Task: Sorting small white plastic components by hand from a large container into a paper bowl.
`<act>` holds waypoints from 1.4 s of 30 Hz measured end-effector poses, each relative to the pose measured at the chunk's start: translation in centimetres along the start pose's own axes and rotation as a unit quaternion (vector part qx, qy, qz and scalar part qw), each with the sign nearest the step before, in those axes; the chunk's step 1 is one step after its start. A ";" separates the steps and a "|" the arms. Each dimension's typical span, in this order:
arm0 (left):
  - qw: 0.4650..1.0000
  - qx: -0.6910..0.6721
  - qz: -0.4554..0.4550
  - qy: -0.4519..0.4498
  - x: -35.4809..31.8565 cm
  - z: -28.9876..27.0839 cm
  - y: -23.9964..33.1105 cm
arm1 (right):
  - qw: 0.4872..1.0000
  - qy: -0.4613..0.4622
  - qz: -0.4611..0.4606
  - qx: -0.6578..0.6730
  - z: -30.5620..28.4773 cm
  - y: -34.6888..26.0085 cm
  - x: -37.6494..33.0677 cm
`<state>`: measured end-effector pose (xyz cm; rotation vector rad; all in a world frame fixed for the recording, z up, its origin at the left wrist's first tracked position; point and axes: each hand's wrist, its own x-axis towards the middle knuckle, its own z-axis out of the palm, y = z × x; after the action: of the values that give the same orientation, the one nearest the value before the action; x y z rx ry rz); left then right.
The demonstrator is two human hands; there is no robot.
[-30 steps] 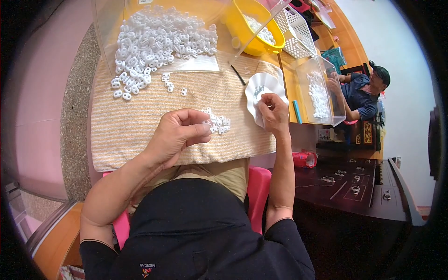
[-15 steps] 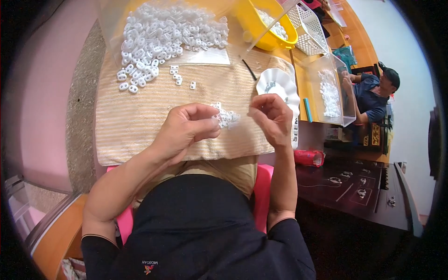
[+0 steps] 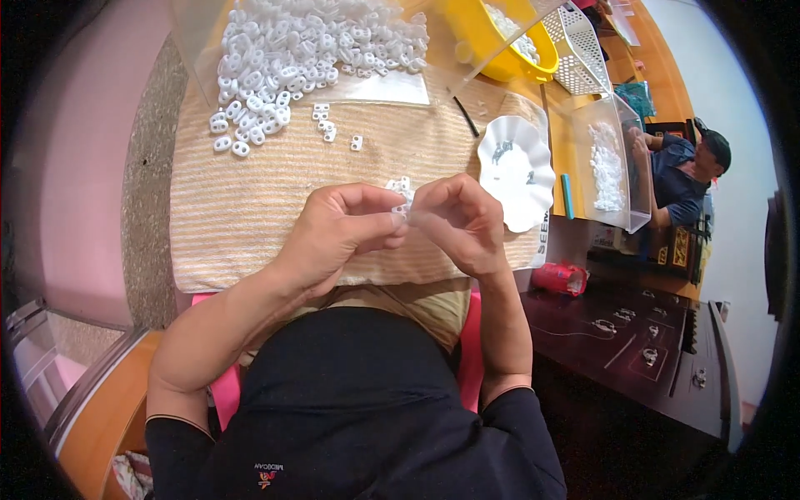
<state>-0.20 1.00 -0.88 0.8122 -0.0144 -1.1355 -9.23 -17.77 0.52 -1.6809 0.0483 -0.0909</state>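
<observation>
My left hand (image 3: 333, 229) is closed in a pinch between thumb and forefinger on a small white two-holed plastic piece (image 3: 400, 210). Close against it, the fingers of my right hand (image 3: 467, 225) are pressed together near that piece; what they hold, if anything, is too small and blurred to name. More of these white pieces (image 3: 402, 182) lie on the striped towel (image 3: 225, 225) just beyond my fingertips, partly hidden by them. Farther off, a few loose pieces (image 3: 323, 125) and a single one (image 3: 357, 143) rest on the cloth.
A big heap of white two-holed parts (image 3: 317, 50) spills from a clear tray at the far left. To the right are a wavy-rimmed white plate (image 3: 517, 208), a black stick (image 3: 467, 117), a yellow basket (image 3: 475, 50) and a blue-green bar (image 3: 567, 196). Another person (image 3: 679, 175) works beyond a clear box.
My right hand has moved left, from near the plate to the fingertips of my left hand. My left hand keeps its pinch. The whole view has shifted slightly.
</observation>
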 end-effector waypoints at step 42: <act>1.000 -0.015 -0.004 -0.007 0.0 0.0 -0.4 | 0.998 0.003 0.029 -0.060 0.6 -0.2 0.1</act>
<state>-0.53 0.89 -1.14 0.7778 -0.0058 -1.1475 -9.04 -17.21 0.68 -1.7978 0.1076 -0.0501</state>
